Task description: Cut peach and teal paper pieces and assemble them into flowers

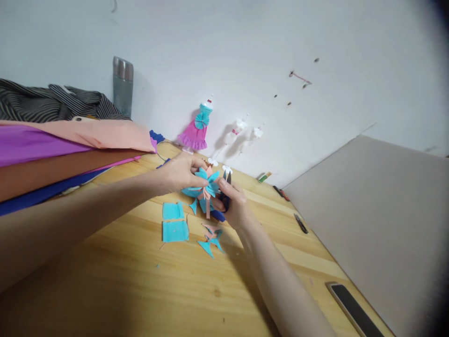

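Above the wooden table, my left hand pinches a paper flower with light blue petals and a pink middle. A pink strip hangs below the flower. My right hand is closed around dark-handled scissors, whose blades point up and away. Its thumb and fingers are at the flower's right edge; whether they grip the flower too I cannot tell. Under the hands lie blue paper squares and blue and pink scraps.
Coloured paper sheets and striped cloth are piled left, by a grey bottle. Along the wall stand a dress form in pink and blue and two white forms. A box cutter and a phone lie right.
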### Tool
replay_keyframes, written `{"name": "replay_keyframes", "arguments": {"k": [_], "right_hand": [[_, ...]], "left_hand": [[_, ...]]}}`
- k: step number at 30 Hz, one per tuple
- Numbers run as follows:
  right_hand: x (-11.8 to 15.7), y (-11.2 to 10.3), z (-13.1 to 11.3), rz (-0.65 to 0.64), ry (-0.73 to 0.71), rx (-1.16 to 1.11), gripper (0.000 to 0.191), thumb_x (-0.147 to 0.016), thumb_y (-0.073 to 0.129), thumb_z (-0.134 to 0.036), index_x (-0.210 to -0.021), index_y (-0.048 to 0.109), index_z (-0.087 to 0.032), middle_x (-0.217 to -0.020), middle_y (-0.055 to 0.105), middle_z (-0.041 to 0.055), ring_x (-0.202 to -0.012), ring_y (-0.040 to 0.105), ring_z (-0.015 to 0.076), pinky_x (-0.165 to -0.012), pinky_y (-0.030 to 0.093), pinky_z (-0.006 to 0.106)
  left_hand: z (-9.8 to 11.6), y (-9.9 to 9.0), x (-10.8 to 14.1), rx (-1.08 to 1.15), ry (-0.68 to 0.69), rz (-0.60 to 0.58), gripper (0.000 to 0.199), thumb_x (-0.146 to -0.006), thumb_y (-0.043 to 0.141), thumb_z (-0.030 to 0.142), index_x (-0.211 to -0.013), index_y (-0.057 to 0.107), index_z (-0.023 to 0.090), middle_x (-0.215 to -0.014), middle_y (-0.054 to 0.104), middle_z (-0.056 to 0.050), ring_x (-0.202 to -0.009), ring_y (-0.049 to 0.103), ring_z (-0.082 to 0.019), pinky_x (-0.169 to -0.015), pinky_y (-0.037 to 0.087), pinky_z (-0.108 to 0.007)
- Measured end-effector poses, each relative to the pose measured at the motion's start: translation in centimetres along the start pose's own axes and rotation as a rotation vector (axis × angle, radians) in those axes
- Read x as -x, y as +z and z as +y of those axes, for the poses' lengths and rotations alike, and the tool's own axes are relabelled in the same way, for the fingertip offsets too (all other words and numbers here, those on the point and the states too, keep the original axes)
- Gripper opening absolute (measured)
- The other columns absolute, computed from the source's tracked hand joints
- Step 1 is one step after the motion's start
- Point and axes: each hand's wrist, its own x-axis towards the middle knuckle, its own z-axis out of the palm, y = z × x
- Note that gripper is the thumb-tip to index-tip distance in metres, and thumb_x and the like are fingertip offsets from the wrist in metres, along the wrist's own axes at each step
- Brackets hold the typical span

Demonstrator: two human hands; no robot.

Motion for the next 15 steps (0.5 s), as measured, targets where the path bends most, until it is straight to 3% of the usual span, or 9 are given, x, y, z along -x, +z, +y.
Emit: {"name": "replay_keyframes", "arguments": {"k": [4, 9, 12, 15], "right_hand": [[0.0, 0.0, -0.3, -0.006, -0.03, -0.084, 0.036, -0.068, 0.071, -0.044, -0.059, 0.047, -0.019, -0.044, 0.037, -0.0071, -0.037, 0.025, 0.0049, -0.038, 0.014, 0.022], [-0.1, 0.0, -0.2, 0.021, -0.033, -0.1, 0.029, -0.066, 0.072, -0.039, -0.067, 0.052, -0.018, -0.042, 0.033, -0.0094, -0.036, 0.023, 0.0045, -0.037, 0.013, 0.021], [-0.3, -0.4, -0.2, 0.092, -0.065, -0.022, 0.03, -0.069, 0.07, -0.043, -0.073, 0.056, -0.017, -0.045, 0.036, -0.0088, -0.036, 0.025, 0.0047, -0.037, 0.013, 0.022], [0.0, -1.1, -0.8, 0.037, -0.107, 0.161, 0.031, -0.074, 0.065, -0.046, -0.08, 0.06, -0.016, -0.052, 0.042, -0.0065, -0.039, 0.029, 0.005, -0.038, 0.015, 0.022]], "left_hand": [[-0.1, -0.1, -0.1, -0.019, 0.014, 0.025, 0.015, -0.064, 0.066, 0.008, -0.079, 0.064, 0.012, -0.067, 0.068, 0.001, -0.063, 0.066, -0.012, -0.063, 0.051, -0.022], [-0.2, -0.5, -0.1, -0.068, 0.057, 0.037, 0.013, -0.064, 0.065, 0.009, -0.077, 0.064, 0.012, -0.059, 0.062, 0.004, -0.05, 0.055, -0.007, -0.048, 0.041, -0.017], [-0.2, -0.8, -0.3, -0.081, 0.068, 0.055, 0.012, -0.063, 0.066, 0.011, -0.075, 0.064, 0.012, -0.057, 0.06, 0.004, -0.048, 0.053, -0.006, -0.046, 0.039, -0.017], [0.0, -1.4, -0.5, -0.07, 0.064, 0.14, 0.015, -0.061, 0.068, 0.012, -0.076, 0.066, 0.012, -0.063, 0.065, 0.002, -0.057, 0.059, -0.009, -0.054, 0.046, -0.02]]}}
